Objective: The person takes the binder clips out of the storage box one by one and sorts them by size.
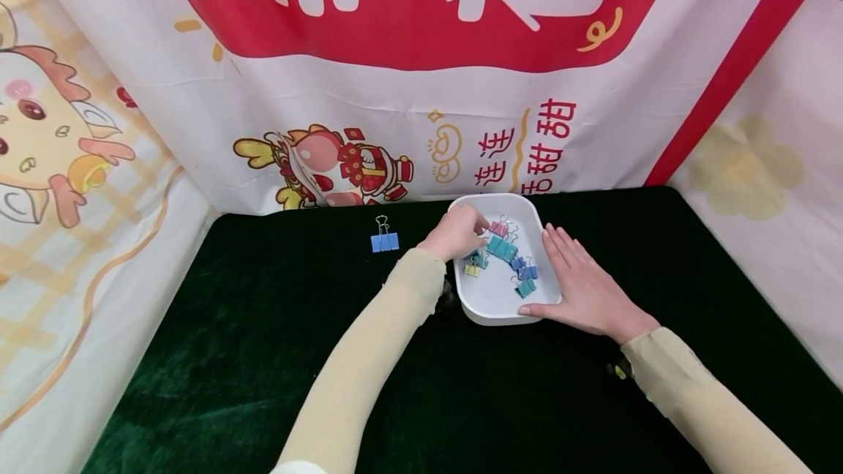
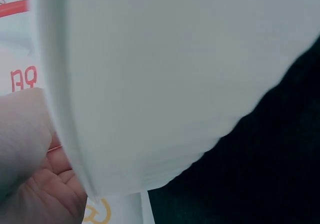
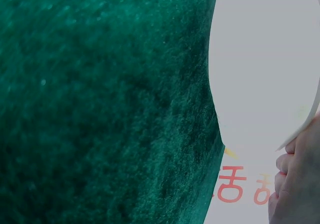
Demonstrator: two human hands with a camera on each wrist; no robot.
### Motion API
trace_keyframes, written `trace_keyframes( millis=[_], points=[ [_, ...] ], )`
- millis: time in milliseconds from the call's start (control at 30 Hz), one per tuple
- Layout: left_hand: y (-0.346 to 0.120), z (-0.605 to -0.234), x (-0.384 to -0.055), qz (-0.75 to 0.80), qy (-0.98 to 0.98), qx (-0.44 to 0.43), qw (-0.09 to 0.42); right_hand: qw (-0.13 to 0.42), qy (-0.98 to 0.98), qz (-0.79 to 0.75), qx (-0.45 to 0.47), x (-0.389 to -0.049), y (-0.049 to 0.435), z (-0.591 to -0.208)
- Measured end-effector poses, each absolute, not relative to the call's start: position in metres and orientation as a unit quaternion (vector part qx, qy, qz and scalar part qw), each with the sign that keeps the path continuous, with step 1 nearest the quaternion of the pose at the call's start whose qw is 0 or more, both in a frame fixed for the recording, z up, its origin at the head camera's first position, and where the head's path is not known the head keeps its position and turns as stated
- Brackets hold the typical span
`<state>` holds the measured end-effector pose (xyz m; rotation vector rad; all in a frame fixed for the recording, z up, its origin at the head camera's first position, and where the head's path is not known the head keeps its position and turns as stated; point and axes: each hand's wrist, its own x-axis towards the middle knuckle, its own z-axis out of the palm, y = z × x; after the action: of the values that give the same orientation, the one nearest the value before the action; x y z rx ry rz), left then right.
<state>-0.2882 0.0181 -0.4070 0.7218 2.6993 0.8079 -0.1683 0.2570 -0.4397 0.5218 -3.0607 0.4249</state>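
Observation:
A white plastic box (image 1: 507,306) stands on the dark green cloth with several small binder clips in it. Teal clips (image 1: 503,248) lie mid-box, with a pink clip (image 1: 498,228) behind, blue clips (image 1: 527,269) to the right and a yellow clip (image 1: 471,270) at the left. My left hand (image 1: 456,232) reaches over the left rim, fingers bent down among the clips; I cannot tell whether they pinch one. My right hand (image 1: 586,284) lies along the box's right side, fingers straight, thumb on the front rim. The box wall (image 2: 165,84) fills much of the left wrist view.
A larger blue binder clip (image 1: 385,242) lies on the green cloth (image 1: 263,328), left of the box. Behind the table hangs a printed white and red cloth (image 1: 408,86), with further printed cloths at both sides.

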Motion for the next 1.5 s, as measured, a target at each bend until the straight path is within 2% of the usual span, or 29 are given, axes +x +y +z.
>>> trace_keyframes(
  millis=[433,967,1500],
  points=[
    [0.013,-0.413,-0.289,0.316,0.905,0.263,0.112,0.002,-0.976,0.134,0.17,-0.17,0.257,-0.441],
    [0.006,-0.4,-0.286,0.329,0.881,0.303,0.156,0.004,-0.976,0.135,0.171,-0.17,0.258,-0.441],
    [-0.002,-0.403,-0.284,0.382,0.865,0.29,0.146,-0.006,-0.977,0.136,0.167,-0.17,0.258,-0.442]
  ],
)
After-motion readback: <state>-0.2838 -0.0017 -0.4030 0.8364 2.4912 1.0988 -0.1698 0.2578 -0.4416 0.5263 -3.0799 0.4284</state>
